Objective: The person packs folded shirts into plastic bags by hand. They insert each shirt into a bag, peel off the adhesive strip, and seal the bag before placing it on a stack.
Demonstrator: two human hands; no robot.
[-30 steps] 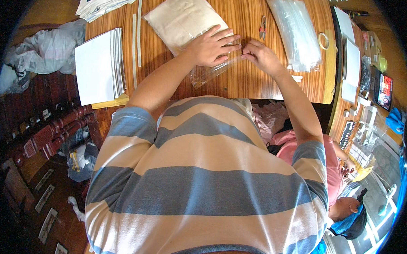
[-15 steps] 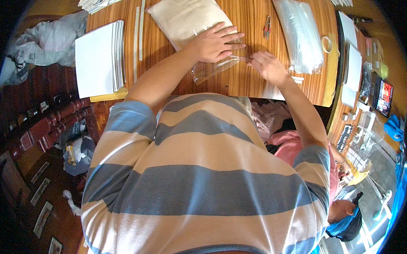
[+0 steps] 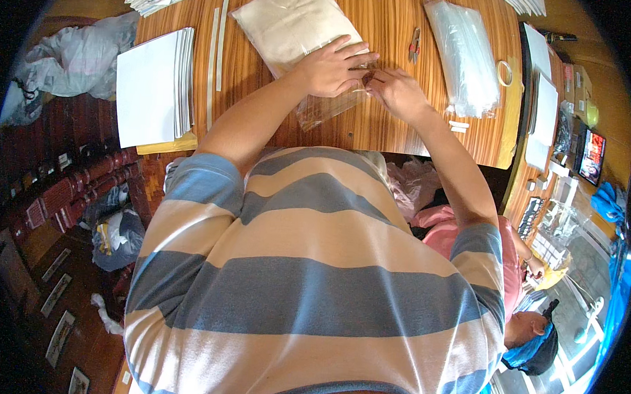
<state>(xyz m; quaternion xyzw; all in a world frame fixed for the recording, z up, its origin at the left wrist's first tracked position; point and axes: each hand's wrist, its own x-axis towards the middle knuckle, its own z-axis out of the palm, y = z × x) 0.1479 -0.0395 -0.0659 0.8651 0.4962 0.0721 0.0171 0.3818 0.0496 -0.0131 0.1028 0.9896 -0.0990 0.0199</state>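
Observation:
A clear plastic bag (image 3: 318, 111) holding folded cream cloth (image 3: 294, 22) lies flat on the wooden table, its loose clear end toward me. My left hand (image 3: 336, 67) rests spread on the bag's near right part, pressing it down. Close beside those fingertips, my right hand (image 3: 397, 93) is closed in a pinch at the bag's right edge. Its fingertips appear to grip the clear film, though the exact spot is partly hidden by the fingers.
Red-handled thread snips (image 3: 414, 45) and a stack of clear plastic bags (image 3: 466, 60) lie right of my hands, with a tape roll (image 3: 505, 73) beyond. White paper sheets (image 3: 152, 87) are stacked at left. A person in pink (image 3: 443, 236) sits at my right.
My right hand has moved left, bringing its pinched fingers close to my left fingertips. The bag's loose end, lifted toward the right hand before, now lies flatter. My left hand stays in place.

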